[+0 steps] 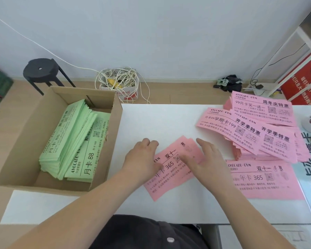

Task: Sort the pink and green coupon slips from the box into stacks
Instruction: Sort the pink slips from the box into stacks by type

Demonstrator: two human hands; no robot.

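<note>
Closest to me is my dark shirt (151,230), and past it both forearms reach out over the white table (160,119). My left hand (142,159) lies with its fingers relaxed and slightly bent, clamped on nothing, its thumb pressing the left end of a small batch of pink slips (171,171). My right hand (208,162) is flat, fingers straight and a little apart, resting on the right end of the same batch. Those slips lie tilted on the table between my hands, loosely fanned, printed in black with "365". Just right of my right hand a squared pink stack (264,182) with the same print lies flat. To my left sits the open cardboard box (25,141), partly off the table's edge, holding green slips (70,137) in a leaning, fanned bundle marked "88". Further right, beyond the squared stack, a thick pink pile (255,135) is spread untidily, and behind it another pink pile (262,108) touches it. On the floor by the wall stand a black stool (41,71) and a small carton of tangled white cable (118,81)
</note>
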